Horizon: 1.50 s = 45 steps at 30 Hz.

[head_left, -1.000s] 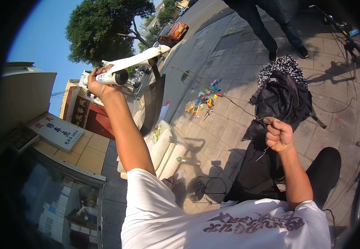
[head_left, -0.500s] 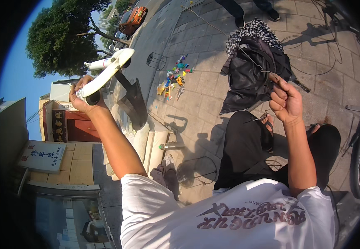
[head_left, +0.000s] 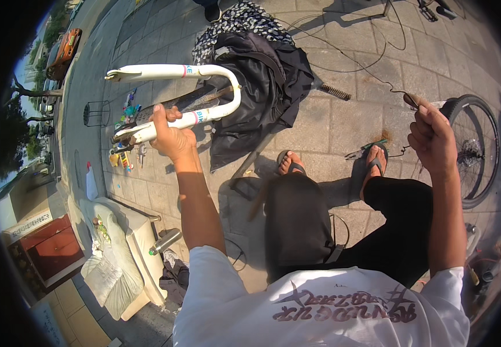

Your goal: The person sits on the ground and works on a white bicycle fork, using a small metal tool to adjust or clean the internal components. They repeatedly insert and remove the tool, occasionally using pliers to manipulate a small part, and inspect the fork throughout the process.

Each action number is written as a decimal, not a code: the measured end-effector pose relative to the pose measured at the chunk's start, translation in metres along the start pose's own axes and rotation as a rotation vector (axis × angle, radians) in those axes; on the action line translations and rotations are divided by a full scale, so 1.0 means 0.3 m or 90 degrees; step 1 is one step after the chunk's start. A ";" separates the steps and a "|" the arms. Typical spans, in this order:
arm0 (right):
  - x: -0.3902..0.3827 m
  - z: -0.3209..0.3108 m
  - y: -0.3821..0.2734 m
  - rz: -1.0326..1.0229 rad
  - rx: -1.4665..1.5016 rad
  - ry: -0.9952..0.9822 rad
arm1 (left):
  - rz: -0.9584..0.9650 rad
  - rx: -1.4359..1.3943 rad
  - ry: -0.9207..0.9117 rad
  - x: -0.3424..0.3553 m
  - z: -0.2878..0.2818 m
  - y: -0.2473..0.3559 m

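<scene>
White bicycle fork [head_left: 187, 95] gripped in left hand [head_left: 169, 136], right hand [head_left: 432, 136] pinching cable [head_left: 377, 78]

One white bicycle fork [head_left: 187, 95] is gripped in the left hand [head_left: 169, 136]. One thin cable [head_left: 372, 72] is pinched in the right hand [head_left: 432, 136]. One bicycle wheel [head_left: 476, 150] is seen just beyond the right hand. Two sandalled feet [head_left: 290, 163] are counted between the hands, and one dark jacket [head_left: 262, 87] beyond the fork.

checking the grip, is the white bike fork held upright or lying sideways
Lying sideways. The white bike fork is gripped by the left hand on one leg, both legs running roughly level across the picture above the paving.
</scene>
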State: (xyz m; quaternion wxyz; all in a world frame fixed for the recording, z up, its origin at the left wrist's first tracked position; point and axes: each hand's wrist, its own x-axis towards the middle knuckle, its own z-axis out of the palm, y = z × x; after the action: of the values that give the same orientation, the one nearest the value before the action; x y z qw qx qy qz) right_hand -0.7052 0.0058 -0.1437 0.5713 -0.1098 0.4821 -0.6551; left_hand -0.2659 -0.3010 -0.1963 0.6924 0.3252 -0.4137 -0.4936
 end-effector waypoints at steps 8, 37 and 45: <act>0.075 -0.038 0.021 0.043 -0.045 0.093 | -0.223 0.291 -0.061 -0.283 -0.127 -0.612; 0.147 0.039 0.026 0.004 -0.030 0.058 | -0.282 0.471 0.031 -0.202 -0.049 -0.509; 0.152 0.022 0.029 0.021 -0.012 0.074 | -0.042 0.359 0.053 -0.184 -0.048 -0.471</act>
State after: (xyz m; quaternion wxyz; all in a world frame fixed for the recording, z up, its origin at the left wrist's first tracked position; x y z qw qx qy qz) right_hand -0.7097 -0.0353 -0.1655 0.5519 -0.0696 0.5224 -0.6463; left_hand -0.3209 -0.2904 -0.3380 0.5749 0.5379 -0.4950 -0.3675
